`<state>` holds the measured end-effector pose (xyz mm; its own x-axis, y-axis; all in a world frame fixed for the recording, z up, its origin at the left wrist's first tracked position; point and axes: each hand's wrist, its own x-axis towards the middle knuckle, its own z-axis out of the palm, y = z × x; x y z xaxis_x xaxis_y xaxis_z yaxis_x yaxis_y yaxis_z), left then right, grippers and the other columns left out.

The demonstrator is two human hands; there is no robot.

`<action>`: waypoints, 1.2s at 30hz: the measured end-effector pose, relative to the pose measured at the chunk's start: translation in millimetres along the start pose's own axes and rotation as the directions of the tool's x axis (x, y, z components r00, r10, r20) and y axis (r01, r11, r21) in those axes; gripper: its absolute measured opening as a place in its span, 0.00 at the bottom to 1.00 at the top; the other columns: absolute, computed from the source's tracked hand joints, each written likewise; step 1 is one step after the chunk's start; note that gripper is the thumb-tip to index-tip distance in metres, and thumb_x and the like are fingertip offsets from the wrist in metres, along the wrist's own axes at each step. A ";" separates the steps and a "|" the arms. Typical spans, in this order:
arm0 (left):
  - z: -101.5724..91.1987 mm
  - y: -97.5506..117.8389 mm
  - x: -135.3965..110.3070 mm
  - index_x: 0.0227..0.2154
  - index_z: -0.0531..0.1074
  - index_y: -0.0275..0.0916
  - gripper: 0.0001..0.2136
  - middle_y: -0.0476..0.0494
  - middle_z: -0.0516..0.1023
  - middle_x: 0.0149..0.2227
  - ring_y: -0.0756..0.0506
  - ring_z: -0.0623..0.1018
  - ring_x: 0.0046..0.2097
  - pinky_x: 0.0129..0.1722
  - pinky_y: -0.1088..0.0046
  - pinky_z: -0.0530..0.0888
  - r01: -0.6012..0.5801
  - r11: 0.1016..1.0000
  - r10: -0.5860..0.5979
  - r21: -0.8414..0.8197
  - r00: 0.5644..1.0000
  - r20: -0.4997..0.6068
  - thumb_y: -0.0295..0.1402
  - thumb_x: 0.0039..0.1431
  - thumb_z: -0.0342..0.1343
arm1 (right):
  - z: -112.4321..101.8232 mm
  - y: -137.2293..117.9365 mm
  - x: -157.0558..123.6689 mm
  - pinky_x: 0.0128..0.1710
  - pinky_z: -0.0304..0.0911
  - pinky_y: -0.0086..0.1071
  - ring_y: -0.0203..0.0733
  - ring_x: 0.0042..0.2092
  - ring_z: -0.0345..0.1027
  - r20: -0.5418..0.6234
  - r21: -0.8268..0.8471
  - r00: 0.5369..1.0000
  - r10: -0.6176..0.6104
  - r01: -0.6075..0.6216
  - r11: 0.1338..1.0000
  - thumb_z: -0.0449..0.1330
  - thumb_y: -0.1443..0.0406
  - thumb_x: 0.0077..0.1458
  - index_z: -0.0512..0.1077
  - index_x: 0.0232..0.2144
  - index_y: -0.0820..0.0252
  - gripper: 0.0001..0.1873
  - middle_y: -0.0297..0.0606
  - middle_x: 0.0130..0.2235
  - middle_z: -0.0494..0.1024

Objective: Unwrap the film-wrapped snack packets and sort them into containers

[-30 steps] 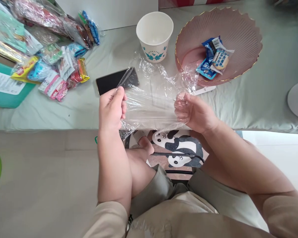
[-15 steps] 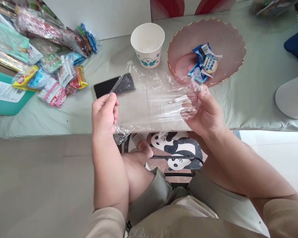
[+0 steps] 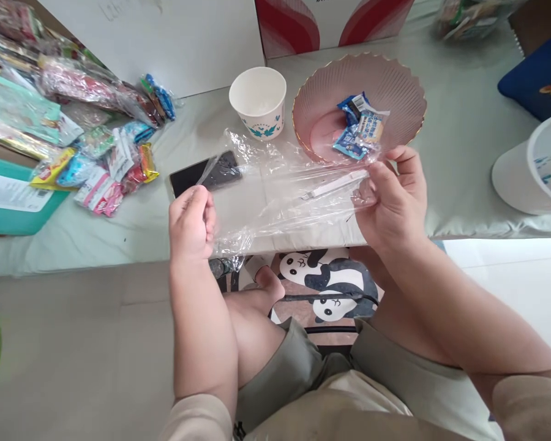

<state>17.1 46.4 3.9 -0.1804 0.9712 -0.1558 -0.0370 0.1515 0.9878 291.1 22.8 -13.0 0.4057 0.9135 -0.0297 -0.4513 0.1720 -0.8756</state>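
Between my hands a thin, crinkled sheet of clear plastic film point(image 3: 275, 205) is stretched; I cannot tell whether it is a bag. My left hand point(image 3: 193, 223) is closed in a fist on its left edge. At the right edge my right hand point(image 3: 392, 199) pinches the film between thumb and fingers. Seen through the film, a slim white tool with a metal tip point(image 3: 333, 185) lies on the cloth. Behind the film's left part is a dark phone point(image 3: 211, 173), partly covered. Beyond the film stands a white paper cup point(image 3: 258, 104) with blue-green leaves.
A pink ribbed bowl point(image 3: 314, 116) with a gold rim holds blue snack packets point(image 3: 358, 125). Wrapped snacks point(image 3: 105, 162) pile up at left, by a teal box point(image 3: 22, 211). A white bucket point(image 3: 517, 174) stands at right. White boxes point(image 3: 165, 43) line the back.
The view has shifted a little. My right hand has turned, its fingers lifting and spreading somewhat, and the film is pulled more taut towards it. The left hand keeps its hold.
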 end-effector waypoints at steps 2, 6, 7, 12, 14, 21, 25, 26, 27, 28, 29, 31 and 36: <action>1.1 1.4 -1.2 0.20 0.66 0.42 0.19 0.57 0.54 0.09 0.57 0.50 0.10 0.12 0.77 0.42 0.013 1.000 -0.012 -0.027 1.000 0.018 0.43 0.58 0.66 | -1.4 -8.2 0.8 0.16 0.48 0.27 0.25 0.18 0.45 0.063 0.009 0.994 0.086 -0.087 0.996 0.74 0.61 0.46 0.69 0.37 0.49 0.19 0.22 0.28 0.69; 0.5 3.3 -2.5 0.20 0.67 0.42 0.18 0.57 0.55 0.09 0.57 0.50 0.09 0.12 0.78 0.43 0.008 0.998 -0.006 -0.059 0.999 0.032 0.42 0.60 0.65 | 0.3 -17.2 -2.5 0.14 0.37 0.27 0.22 0.17 0.39 0.207 -0.064 0.906 0.370 -0.365 0.929 0.73 0.50 0.47 0.72 0.40 0.53 0.23 0.27 0.33 0.77; 0.2 3.7 -2.6 0.20 0.67 0.41 0.19 0.57 0.55 0.09 0.57 0.50 0.09 0.13 0.78 0.44 0.017 0.998 -0.016 -0.066 1.000 0.018 0.41 0.61 0.65 | 0.7 -17.0 -3.3 0.15 0.36 0.27 0.21 0.17 0.39 0.223 -0.091 0.888 0.402 -0.392 0.915 0.74 0.48 0.46 0.73 0.38 0.54 0.24 0.27 0.31 0.76; -1.4 5.0 -3.2 0.19 0.67 0.40 0.19 0.56 0.54 0.09 0.58 0.51 0.09 0.13 0.79 0.44 0.073 0.997 -0.075 -0.038 0.995 -0.064 0.36 0.66 0.60 | -4.0 -10.0 3.0 0.17 0.42 0.26 0.23 0.18 0.45 0.081 -0.121 0.976 0.201 -0.190 0.974 0.75 0.50 0.46 0.67 0.26 0.57 0.24 0.27 0.24 0.70; -1.6 5.0 -3.2 0.19 0.67 0.40 0.19 0.56 0.55 0.09 0.58 0.51 0.10 0.13 0.79 0.44 0.097 0.995 -0.098 -0.021 0.993 -0.072 0.34 0.66 0.59 | -7.0 -9.5 8.8 0.18 0.44 0.26 0.24 0.19 0.46 -0.001 -0.137 0.993 0.121 -0.120 0.983 0.74 0.52 0.48 0.66 0.26 0.56 0.22 0.26 0.25 0.70; 7.3 14.8 2.2 0.22 0.62 0.40 0.20 0.59 0.53 0.10 0.58 0.48 0.10 0.13 0.81 0.41 0.243 0.938 -0.293 -0.249 0.937 -0.190 0.37 0.73 0.50 | -5.3 -3.5 6.8 0.29 0.63 0.24 0.29 0.27 0.65 -0.069 -0.028 0.997 -0.023 0.021 0.999 0.65 0.58 0.55 0.66 0.32 0.53 0.11 0.26 0.27 0.68; 18.2 17.9 5.8 0.23 0.59 0.40 0.22 0.61 0.48 0.10 0.58 0.47 0.10 0.11 0.83 0.42 0.359 0.825 -0.479 -0.437 0.853 -0.205 0.39 0.77 0.44 | -1.8 20.2 -19.8 0.53 0.72 0.37 0.41 0.52 0.75 0.192 -0.166 0.950 0.248 -0.218 0.962 0.69 0.46 0.52 0.68 0.43 0.49 0.24 0.35 0.47 0.77; 20.6 16.4 6.2 0.23 0.59 0.40 0.22 0.61 0.48 0.10 0.58 0.47 0.10 0.11 0.84 0.42 0.368 0.806 -0.500 -0.463 0.843 -0.200 0.39 0.77 0.44 | -0.6 26.6 -25.9 0.58 0.71 0.42 0.44 0.56 0.74 0.229 -0.205 0.914 0.335 -0.291 0.935 0.69 0.43 0.50 0.68 0.47 0.48 0.29 0.37 0.52 0.78; 22.7 14.2 6.4 0.23 0.59 0.40 0.22 0.61 0.48 0.10 0.58 0.48 0.10 0.10 0.84 0.42 0.371 0.796 -0.508 -0.479 0.840 -0.193 0.39 0.77 0.44 | 0.9 32.4 -30.5 0.61 0.69 0.45 0.47 0.59 0.73 0.250 -0.241 0.882 0.398 -0.342 0.908 0.70 0.40 0.48 0.68 0.50 0.48 0.33 0.39 0.55 0.77; 24.2 11.4 6.3 0.23 0.59 0.40 0.22 0.61 0.49 0.10 0.58 0.48 0.10 0.10 0.84 0.42 0.370 0.793 -0.505 -0.485 0.843 -0.183 0.38 0.77 0.45 | 2.8 37.4 -33.4 0.63 0.67 0.47 0.49 0.61 0.71 0.262 -0.278 0.864 0.430 -0.359 0.891 0.70 0.39 0.47 0.68 0.51 0.48 0.36 0.40 0.58 0.77; 25.3 8.4 6.0 0.23 0.60 0.40 0.21 0.62 0.49 0.11 0.58 0.48 0.10 0.10 0.84 0.42 0.368 0.796 -0.497 -0.480 0.851 -0.172 0.38 0.76 0.46 | 5.1 41.5 -34.6 0.64 0.66 0.48 0.49 0.61 0.71 0.268 -0.321 0.865 0.424 -0.335 0.886 0.71 0.40 0.47 0.68 0.52 0.48 0.37 0.41 0.58 0.77; 25.4 3.1 5.3 0.23 0.61 0.40 0.20 0.61 0.51 0.11 0.59 0.49 0.10 0.11 0.84 0.42 0.358 0.822 -0.465 -0.443 0.871 -0.159 0.38 0.75 0.48 | 10.1 46.3 -32.8 0.62 0.67 0.47 0.48 0.57 0.73 0.274 -0.414 0.905 0.325 -0.194 0.889 0.70 0.40 0.50 0.72 0.46 0.52 0.31 0.41 0.53 0.80; 15.4 -0.4 5.8 0.23 0.62 0.40 0.20 0.59 0.54 0.11 0.58 0.52 0.11 0.12 0.83 0.44 0.251 0.913 -0.334 -0.322 0.913 -0.236 0.37 0.74 0.50 | 19.0 41.7 -28.1 0.41 0.71 0.36 0.36 0.33 0.71 0.304 -0.412 0.922 0.238 -0.098 0.906 0.65 0.39 0.57 0.65 0.29 0.55 0.28 0.29 0.28 0.70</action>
<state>31.2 54.8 2.7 -0.3845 0.7922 -0.4739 -0.3952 0.3227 0.8600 245.8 11.3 -39.5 0.0249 0.9957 -0.0890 -0.1216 -0.0853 -0.9889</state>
